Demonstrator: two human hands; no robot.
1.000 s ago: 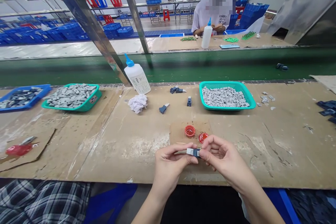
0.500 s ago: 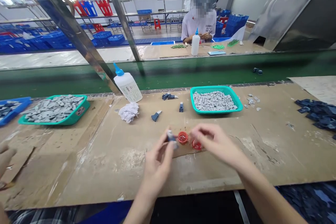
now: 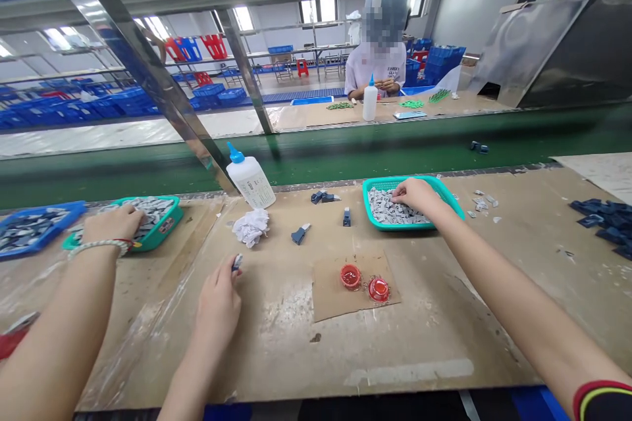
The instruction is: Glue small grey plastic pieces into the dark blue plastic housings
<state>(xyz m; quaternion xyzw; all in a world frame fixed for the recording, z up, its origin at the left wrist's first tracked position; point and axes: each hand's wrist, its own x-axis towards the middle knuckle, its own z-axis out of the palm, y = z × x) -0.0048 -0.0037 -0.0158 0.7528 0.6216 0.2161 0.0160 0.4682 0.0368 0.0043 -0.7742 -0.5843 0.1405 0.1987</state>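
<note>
One left hand (image 3: 220, 302), one right hand (image 3: 417, 196), one co-worker's hand (image 3: 106, 225), two teal plastic baskets (image 3: 395, 182) (image 3: 168, 217), one blue plastic tray (image 3: 74, 209), two red caps (image 3: 350, 276) (image 3: 378, 289), one crumpled white cloth (image 3: 251, 227) and two white glue bottles (image 3: 251, 183) (image 3: 370, 102) show.

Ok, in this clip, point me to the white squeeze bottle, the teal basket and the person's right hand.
White squeeze bottle (image 3: 251, 184): head view, on its body.
Teal basket (image 3: 380, 183): head view, on its far rim.
Right hand (image 3: 419, 195): head view, on the back of the hand.
</note>
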